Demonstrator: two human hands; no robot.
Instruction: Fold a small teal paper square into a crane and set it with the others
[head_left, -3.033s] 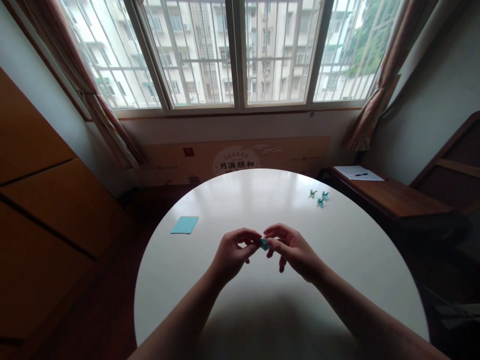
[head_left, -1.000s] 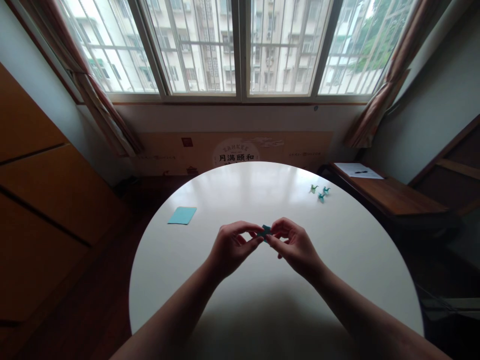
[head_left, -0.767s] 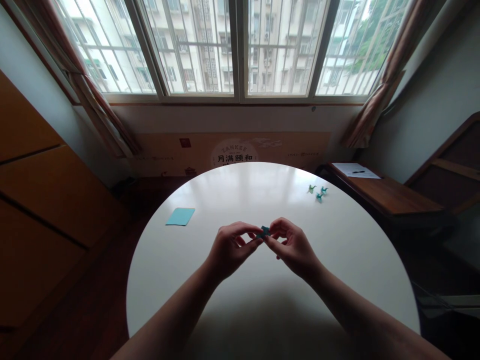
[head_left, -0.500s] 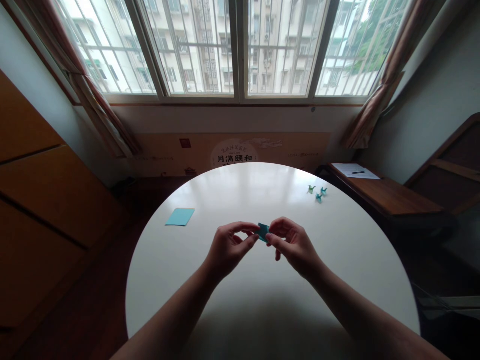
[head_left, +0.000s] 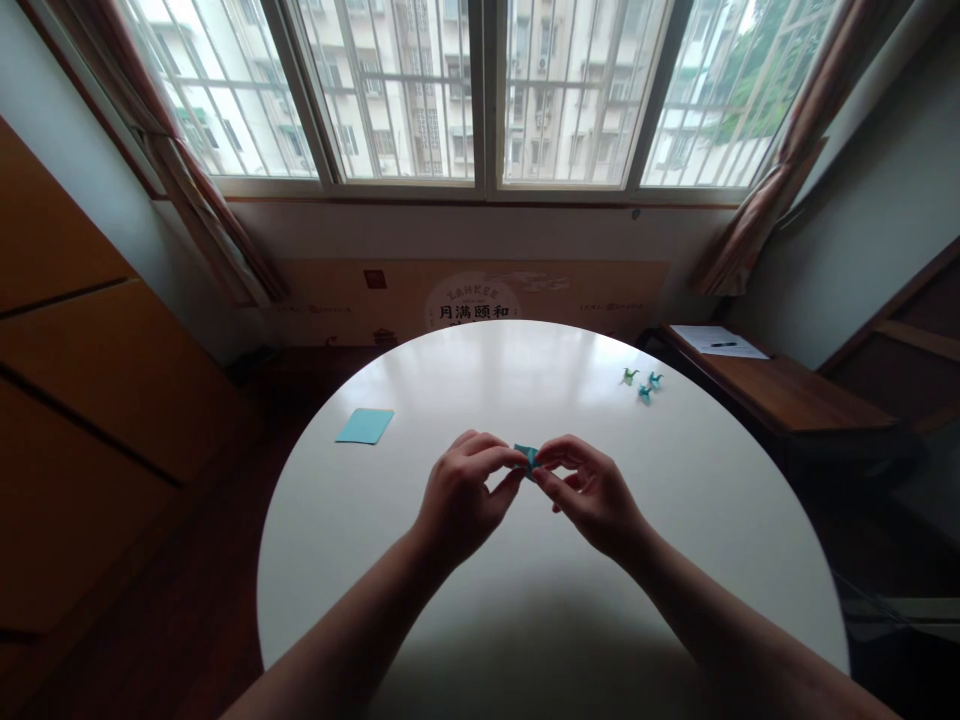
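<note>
Three folded figures [head_left: 645,394] beyond right hand [head_left: 591,490]; blue square [head_left: 365,426] leftward.

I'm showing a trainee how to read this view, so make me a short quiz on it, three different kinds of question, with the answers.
1. How many small folded figures are on the white table? A) two B) three C) five
2. True or false: the left hand and right hand both grip the teal folded paper.
3. Fill in: the flat light-blue paper lies on the person's ____ side.
Key: 1 B; 2 true; 3 left.
</note>
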